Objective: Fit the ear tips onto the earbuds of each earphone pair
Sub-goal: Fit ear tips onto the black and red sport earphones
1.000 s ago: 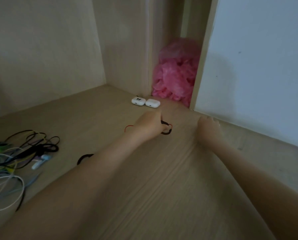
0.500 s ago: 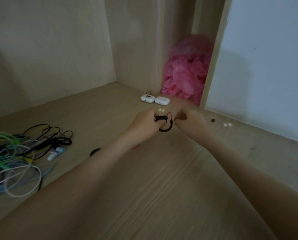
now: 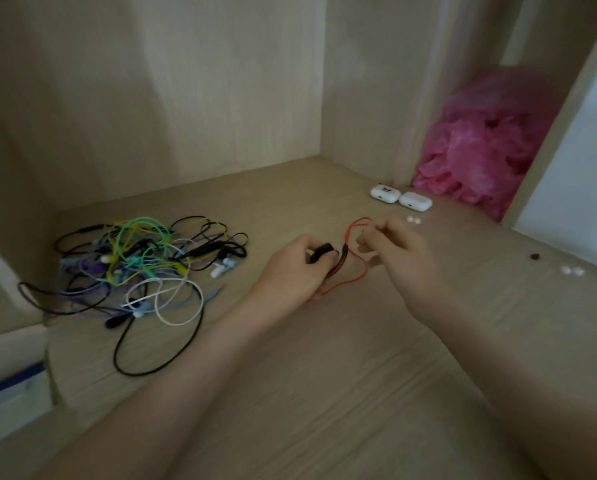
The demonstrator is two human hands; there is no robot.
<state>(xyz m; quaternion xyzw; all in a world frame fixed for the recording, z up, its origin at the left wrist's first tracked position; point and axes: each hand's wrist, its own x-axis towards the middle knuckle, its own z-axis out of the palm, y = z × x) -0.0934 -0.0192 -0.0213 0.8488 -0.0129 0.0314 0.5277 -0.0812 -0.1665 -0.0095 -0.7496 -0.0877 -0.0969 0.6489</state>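
Head view, dim light, some blur; left hand (image 3: 297, 268) curled around the black body of a red-corded earphone (image 3: 340, 263), held just above the wooden surface (image 3: 325, 375); its red cord loops up toward the right hand (image 3: 399, 251); right fingertips bunched close to the cord's upper loop, smeared by blur; cannot tell whether they pinch the cord, an ear tip, or nothing.

Loose white ear tips (image 3: 413, 220) lie as a pair just beyond the right hand, near two white charging cases (image 3: 385, 195); a second white pair (image 3: 571, 270) sits well off to the right, beside a dark speck (image 3: 534, 257), too small to identify. Tangle of earphones (image 3: 144, 271) lies to the left, well apart from both hands; pink bag (image 3: 487, 157) in the far corner.

Risks, as judged:
- The tips are tiny and pale on pale wood; a slipped pinch could flick one out of sight.
- Slack in the thin cord could snag a finger and turn the bud off line.
- A tip pushed on crooked may seat only halfway and drop off later.
- Poor light makes the fit hard to check.
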